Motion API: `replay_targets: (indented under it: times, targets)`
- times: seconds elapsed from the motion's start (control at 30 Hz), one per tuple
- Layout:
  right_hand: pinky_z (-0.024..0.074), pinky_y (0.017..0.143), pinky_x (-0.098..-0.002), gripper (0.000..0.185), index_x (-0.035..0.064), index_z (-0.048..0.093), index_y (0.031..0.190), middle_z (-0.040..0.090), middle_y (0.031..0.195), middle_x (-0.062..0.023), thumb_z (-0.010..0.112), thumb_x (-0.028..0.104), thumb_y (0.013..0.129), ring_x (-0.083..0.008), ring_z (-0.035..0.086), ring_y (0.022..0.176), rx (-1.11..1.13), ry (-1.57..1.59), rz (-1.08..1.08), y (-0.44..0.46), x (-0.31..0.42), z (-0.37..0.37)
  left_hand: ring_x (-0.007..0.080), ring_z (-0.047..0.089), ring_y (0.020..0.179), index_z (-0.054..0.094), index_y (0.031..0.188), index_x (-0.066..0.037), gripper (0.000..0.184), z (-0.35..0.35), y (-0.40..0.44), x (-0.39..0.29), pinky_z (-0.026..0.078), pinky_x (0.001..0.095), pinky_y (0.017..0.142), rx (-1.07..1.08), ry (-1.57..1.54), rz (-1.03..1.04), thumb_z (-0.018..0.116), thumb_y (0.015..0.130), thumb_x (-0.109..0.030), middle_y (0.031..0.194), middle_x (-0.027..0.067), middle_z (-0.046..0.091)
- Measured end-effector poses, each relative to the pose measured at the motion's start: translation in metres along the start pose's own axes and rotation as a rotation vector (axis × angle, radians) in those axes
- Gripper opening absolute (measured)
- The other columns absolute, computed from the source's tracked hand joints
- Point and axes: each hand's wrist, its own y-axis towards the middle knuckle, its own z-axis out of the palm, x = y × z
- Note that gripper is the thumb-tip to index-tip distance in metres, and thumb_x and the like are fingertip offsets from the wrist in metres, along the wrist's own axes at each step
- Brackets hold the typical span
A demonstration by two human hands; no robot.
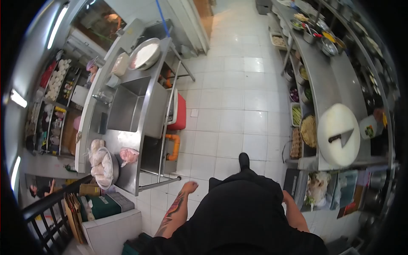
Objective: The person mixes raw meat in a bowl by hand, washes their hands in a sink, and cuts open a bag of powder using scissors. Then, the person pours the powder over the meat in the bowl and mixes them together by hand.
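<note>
My left hand [190,187] hangs over the tiled floor with its fingers curled in and nothing visible in them. It is nearest to the lower rail [159,183] of the steel sink table [127,142], without touching it. My right hand [287,198] is low beside my dark clothing, its fingers hidden. On the sink table's near end, a steel bowl [114,176] holds bagged pale pieces that look like raw poultry [101,163]. Next to it lies a bag of pink meat [128,155]. On the right counter, a knife [341,138] rests on a round white cutting board [338,156].
A white tiled floor [229,114] runs between the counters; one black shoe [244,160] shows ahead. Under the sink table are a red cooler [180,111] and an orange pipe [175,146]. A large bowl [145,53] stands beyond the sink. Food tubs [309,131] line the right counter's underside.
</note>
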Motion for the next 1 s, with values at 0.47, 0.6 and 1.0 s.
replay_targets:
  times: [0.47,0.6,1.0]
  targets:
    - [0.0562,0.050,-0.0384,0.054,0.0034,0.058,0.130,0.068,0.075,-0.0157,0.065,-0.004,0.076,-0.0248,0.069,0.061,-0.096,-0.140,-0.261,0.211,0.301,-0.078,0.0152,0.066,0.088,0.066,0.124,-0.014,0.038,-0.138,-0.093,0.137,0.053,0.0341,0.065,-0.359,-0.665,-0.499,0.064,0.093,-0.036,0.103,0.0004,0.070]
    - [0.0506,0.046,-0.0364,0.054,0.0035,0.058,0.131,0.067,0.074,-0.0133,0.064,0.001,0.077,-0.0200,0.062,0.053,-0.027,-0.297,-0.592,0.232,0.434,0.048,0.0134,0.064,0.083,0.064,0.126,-0.013,0.042,-0.224,-0.179,0.182,0.050,0.0300,0.061,-0.789,-0.833,-0.413,0.064,0.095,-0.042,0.095,0.0003,0.068]
    - [0.0581,0.075,-0.0421,0.060,0.0003,0.059,0.117,0.067,0.111,-0.0164,0.043,0.056,0.101,-0.0285,0.069,0.096,2.237,0.148,-1.205,-0.508,0.711,0.482,0.0229,0.029,0.148,0.040,0.149,-0.014,0.065,0.217,-0.501,0.369,0.023,0.0385,0.116,-2.035,-1.871,-0.467,0.048,0.097,-0.053,0.158,0.0053,0.037]
